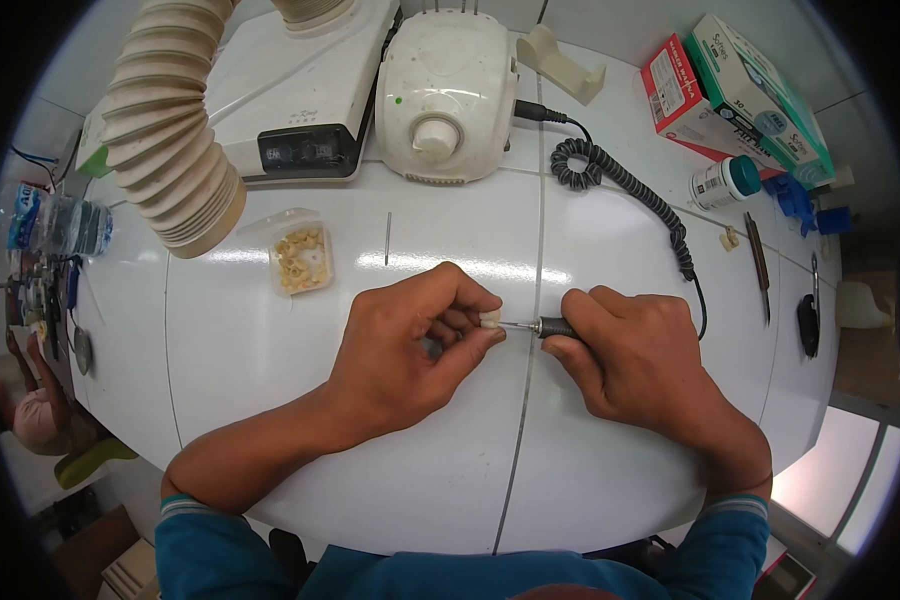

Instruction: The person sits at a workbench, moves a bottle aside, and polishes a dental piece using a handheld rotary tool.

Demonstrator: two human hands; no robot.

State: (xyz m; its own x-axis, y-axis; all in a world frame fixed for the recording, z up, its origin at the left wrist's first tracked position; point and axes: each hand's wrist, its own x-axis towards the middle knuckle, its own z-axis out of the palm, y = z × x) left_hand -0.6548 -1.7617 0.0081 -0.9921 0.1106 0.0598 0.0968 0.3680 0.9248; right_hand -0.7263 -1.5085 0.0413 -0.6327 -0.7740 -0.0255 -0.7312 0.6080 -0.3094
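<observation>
My left hand (pixel 405 345) pinches a small whitish tooth-like piece (pixel 490 318) between thumb and fingertips. My right hand (pixel 635 355) is wrapped round a dark-gripped rotary handpiece (pixel 554 327). Its thin metal bur (pixel 516 325) points left and reaches the piece; whether the tip touches it or is inside it is hard to tell. Beyond the left hand stands a clear plastic box (pixel 322 284) with several small yellowish tooth-like pieces (pixel 300 255) in it. A thin metal rod (pixel 388 238) lies just right of the box.
At the back are a white control unit (pixel 445 95) with a coiled cord (pixel 635 185) and a ribbed hose (pixel 175 130). Right of them sit cartons (pixel 755 95), a green-capped bottle (pixel 715 184) and a pointed brown tool (pixel 758 262). Another person (pixel 45 400) is at far left.
</observation>
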